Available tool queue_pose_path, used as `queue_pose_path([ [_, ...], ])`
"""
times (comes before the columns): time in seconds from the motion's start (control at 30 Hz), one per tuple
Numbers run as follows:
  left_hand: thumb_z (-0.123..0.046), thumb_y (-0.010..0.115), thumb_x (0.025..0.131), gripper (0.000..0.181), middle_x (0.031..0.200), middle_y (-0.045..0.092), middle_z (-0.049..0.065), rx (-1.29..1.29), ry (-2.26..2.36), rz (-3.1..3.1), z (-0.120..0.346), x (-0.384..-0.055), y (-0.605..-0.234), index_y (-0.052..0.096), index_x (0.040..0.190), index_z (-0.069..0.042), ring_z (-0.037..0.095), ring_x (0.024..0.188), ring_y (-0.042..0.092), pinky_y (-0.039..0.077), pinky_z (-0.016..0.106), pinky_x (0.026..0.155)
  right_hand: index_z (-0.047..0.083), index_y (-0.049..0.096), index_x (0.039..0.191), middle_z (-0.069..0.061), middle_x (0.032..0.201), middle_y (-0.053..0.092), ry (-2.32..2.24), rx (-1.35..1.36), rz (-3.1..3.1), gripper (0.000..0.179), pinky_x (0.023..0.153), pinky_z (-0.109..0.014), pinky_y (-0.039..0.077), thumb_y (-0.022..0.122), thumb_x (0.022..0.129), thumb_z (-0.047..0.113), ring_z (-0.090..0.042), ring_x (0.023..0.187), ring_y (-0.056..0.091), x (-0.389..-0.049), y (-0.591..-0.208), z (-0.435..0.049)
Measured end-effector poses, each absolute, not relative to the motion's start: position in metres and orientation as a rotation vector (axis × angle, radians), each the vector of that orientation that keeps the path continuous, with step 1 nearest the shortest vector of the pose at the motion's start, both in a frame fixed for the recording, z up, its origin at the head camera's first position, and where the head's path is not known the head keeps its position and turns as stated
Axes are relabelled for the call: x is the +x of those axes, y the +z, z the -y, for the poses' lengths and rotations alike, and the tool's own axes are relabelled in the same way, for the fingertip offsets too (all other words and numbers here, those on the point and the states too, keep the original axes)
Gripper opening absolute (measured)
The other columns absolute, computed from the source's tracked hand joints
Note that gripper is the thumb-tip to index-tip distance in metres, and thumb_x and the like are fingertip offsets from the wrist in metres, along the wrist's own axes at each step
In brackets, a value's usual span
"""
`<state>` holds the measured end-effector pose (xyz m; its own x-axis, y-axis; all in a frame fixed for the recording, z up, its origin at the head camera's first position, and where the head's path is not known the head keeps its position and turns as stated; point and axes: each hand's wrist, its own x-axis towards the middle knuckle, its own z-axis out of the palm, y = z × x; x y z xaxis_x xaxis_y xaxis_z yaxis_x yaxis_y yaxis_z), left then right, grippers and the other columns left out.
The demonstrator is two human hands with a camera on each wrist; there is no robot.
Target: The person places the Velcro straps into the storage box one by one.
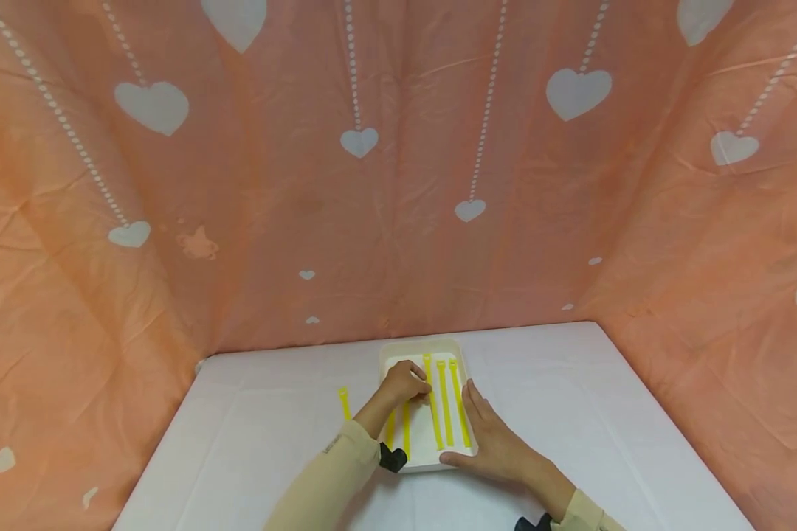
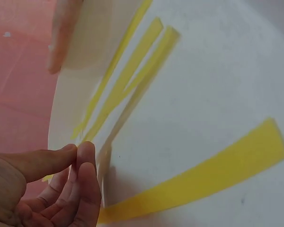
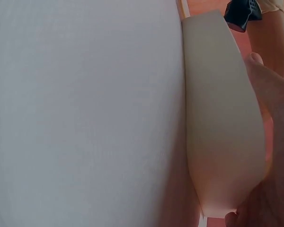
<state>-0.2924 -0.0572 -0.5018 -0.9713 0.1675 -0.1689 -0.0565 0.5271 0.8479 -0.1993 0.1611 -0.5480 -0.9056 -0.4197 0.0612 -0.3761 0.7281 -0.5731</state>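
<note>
A white rectangular tray (image 1: 420, 346) holds several flat yellow cable ties, lying lengthwise side by side. My left hand (image 1: 405, 382) reaches over it, and thumb and forefinger pinch a cable tie (image 1: 436, 424) near the middle. In the left wrist view the pinched fingertips of the left hand (image 2: 52, 184) hide part of that tie. Two more ties (image 1: 447, 405) lie to its right; others sit partly under the left arm. My right hand (image 1: 494, 442) rests along the tray's right side with fingers straight. The right wrist view shows the tray's outer wall (image 3: 222, 109) against it.
One yellow cable tie (image 1: 344, 402) lies on the white tabletop (image 1: 266, 435) left of the tray, partly hidden by the left sleeve. Peach curtains (image 1: 398, 243) with white hearts hang behind the table and on both sides.
</note>
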Motion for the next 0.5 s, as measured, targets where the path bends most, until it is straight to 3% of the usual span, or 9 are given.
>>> queue_pose_path([
  [0.2, 0.003, 0.080, 0.090, 0.019, 0.074, 0.075, 0.017, 0.103, 1.434, -2.508, 0.0565, -0.2950, -0.5078, 0.064, 0.100, 0.002, 0.025, 0.066, 0.077, 0.063, 0.029, 0.064, -0.004, 0.007, 0.169, -0.021, 0.179, 0.002, -0.914, -0.660, -2.858, 0.132, 0.128, -0.060, 0.029, 0.073, 0.087, 0.076, -0.043, 0.163, 0.016, -0.1994, -0.5491, -0.1613],
  [0.5, 0.006, 0.079, 0.090, 0.019, 0.074, 0.073, 0.017, 0.069, 1.461, -2.463, 0.0535, -0.2964, -0.5111, 0.062, 0.097, 0.002, 0.023, 0.065, 0.076, 0.063, 0.029, 0.061, -0.004, 0.007, 0.169, -0.020, 0.179, 0.002, -0.919, -0.650, -2.851, 0.132, 0.129, -0.059, 0.028, 0.073, 0.087, 0.076, -0.042, 0.164, 0.015, -0.1992, -0.5490, -0.1605],
])
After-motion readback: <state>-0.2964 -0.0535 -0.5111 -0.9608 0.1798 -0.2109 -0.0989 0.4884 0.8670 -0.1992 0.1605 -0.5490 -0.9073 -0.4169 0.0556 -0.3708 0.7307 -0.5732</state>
